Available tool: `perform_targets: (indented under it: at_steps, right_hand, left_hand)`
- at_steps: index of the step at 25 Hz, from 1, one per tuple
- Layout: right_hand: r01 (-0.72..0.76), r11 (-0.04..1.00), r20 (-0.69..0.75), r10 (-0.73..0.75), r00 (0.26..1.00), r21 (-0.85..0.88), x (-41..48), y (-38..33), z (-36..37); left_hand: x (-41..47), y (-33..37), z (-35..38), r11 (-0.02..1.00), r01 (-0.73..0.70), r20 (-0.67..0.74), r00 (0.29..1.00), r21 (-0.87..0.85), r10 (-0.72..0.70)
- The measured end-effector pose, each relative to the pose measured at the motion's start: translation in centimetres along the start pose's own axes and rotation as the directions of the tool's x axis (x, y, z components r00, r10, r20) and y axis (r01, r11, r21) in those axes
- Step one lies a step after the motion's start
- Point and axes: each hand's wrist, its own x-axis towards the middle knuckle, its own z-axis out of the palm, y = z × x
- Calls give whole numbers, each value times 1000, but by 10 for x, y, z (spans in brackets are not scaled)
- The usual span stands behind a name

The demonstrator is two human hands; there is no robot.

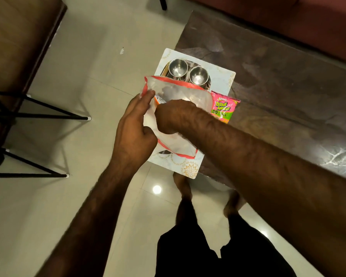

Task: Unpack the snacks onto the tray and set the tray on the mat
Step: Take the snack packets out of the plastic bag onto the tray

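Two hands worked mid-frame: the left hand (135, 124) pinched the bag (176, 116) mouth; the right hand (168, 114), buried inside, grip unseen.

You stand at a dark, marble-patterned table (278, 80) whose near left corner carries everything. A pale mat (222, 80) with gold floral print lies flat on that corner, its near edge hanging slightly past the table's edge over the floor. Just right of the mat, a pink and green snack packet (224, 108) lies flat on the table top, its left side at the mat's right edge. The table surface right of the mat and beyond it is bare. Left of the table, glossy cream floor tiles (100, 76) carry the black legs of a chair (48, 110).
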Motion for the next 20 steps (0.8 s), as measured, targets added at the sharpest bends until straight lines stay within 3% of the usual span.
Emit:
perform_targets:
  at_steps: [2, 4, 5, 7, 10, 12, 14, 15, 17, 19, 20]
  right_hand:
    - [-50, 997, 137, 58, 989, -59, 18, 0, 15]
    - [-71, 989, 158, 91, 983, -128, 23, 4, 27]
    - [-71, 987, 102, 86, 991, -143, 20, 5, 29]
    - [-26, 993, -148, 9, 989, -114, 5, 5, 27]
    - [39, 989, -474, -102, 875, -141, -34, 2, 9]
    - [129, 984, -572, -175, 801, -121, -63, 8, -6]
    - [261, 964, -634, -171, 754, 50, -94, 23, -19]
    - [354, 912, -659, -137, 739, 207, -110, 33, -24]
    - [580, 629, -705, -70, 706, 518, -138, 59, -32]
    - [694, 355, -753, 48, 656, 627, -156, 94, -38]
    - [707, 304, -760, 104, 642, 639, -162, 112, -40]
  left_hand:
    - [-2, -3, -2, 1000, 20, -10, 1000, -2, -20]
    - [-3, -5, -1, 999, 32, -14, 999, 4, -32]
    - [-3, -6, -1, 999, 37, -16, 999, 11, -37]
    - [-1, -7, -1, 998, 57, -15, 998, 10, -56]
    - [3, -6, -4, 998, 58, -12, 998, 2, -58]
    - [5, -7, -7, 999, 32, -14, 999, 0, -32]
    - [8, -8, -9, 1000, 30, -18, 999, -1, -30]
    - [9, -9, -10, 999, 40, -21, 999, 4, -40]
    - [11, -9, -10, 998, 57, -24, 998, 23, -57]
    - [11, -9, -9, 997, 57, -26, 998, 47, -56]
    - [11, -10, -9, 997, 59, -29, 998, 50, -57]
